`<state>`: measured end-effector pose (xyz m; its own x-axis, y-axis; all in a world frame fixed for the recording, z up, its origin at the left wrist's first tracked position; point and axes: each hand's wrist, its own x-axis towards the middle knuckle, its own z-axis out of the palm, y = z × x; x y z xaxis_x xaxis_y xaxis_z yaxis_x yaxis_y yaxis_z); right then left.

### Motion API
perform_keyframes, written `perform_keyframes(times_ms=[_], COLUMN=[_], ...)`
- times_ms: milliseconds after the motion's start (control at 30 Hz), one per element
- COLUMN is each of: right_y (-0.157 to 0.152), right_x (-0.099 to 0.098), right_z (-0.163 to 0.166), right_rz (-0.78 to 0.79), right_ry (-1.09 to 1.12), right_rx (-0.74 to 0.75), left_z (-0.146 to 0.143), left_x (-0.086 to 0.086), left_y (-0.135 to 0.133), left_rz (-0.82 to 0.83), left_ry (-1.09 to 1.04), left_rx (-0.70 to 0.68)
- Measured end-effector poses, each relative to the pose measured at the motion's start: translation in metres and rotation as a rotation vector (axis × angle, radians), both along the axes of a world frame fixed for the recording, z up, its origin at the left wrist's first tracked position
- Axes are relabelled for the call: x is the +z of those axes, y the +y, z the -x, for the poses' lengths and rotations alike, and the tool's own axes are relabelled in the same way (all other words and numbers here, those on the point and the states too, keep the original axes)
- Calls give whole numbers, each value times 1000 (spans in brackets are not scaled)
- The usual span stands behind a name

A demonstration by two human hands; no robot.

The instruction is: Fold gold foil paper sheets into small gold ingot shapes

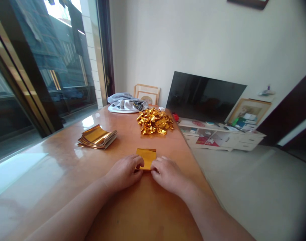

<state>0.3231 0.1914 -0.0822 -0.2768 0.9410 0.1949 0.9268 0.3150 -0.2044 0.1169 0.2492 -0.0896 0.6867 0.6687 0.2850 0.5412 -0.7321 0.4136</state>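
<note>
A small sheet of gold foil paper (pixel 147 156) lies on the brown table in front of me, its near edge pinched at both corners. My left hand (pixel 126 170) is closed on the left corner, thumb below and fingers curled over. At the right corner, my right hand (pixel 166 172) grips the same sheet with bent fingers. A stack of gold foil sheets (pixel 96 136), curling upward at the edges, sits to the left beyond my left hand. Farther back is a heap of folded gold foil pieces (pixel 155 120).
The glossy table (pixel 67 177) ends at a right edge above the floor. Grey-white cloth (pixel 125 103) and a framed picture (pixel 146 93) are at its far end. A large television (pixel 204 97) stands on a white cabinet (pixel 225 139). Sliding glass doors (pixel 55 60) are at left.
</note>
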Motion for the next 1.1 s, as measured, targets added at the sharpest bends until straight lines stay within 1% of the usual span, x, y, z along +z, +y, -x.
perform_keyframes(times_ms=[133,300,500,667,800,1100], right_y=[2,8,18,24,27,30], right_x=[-3,-11,-26,-29,-29,-33], right_z=[-3,-8,-11,-11,-11,-12], right_rz=[73,123,155,151,162,180], right_ry=[95,270,416,450,465,438], right_rx=[-6,-41,-173,-198,-199,-163], left_z=[10,12,8,6,6,8], left_x=[0,-9,-17,-22,-25,-23], left_y=[4,11,19,26,31,32], left_rz=[70,148,173,162,144,181], left_ry=[6,-18,-77,-92,-92,-81], left_rx=[-9,53,129,174,177,169])
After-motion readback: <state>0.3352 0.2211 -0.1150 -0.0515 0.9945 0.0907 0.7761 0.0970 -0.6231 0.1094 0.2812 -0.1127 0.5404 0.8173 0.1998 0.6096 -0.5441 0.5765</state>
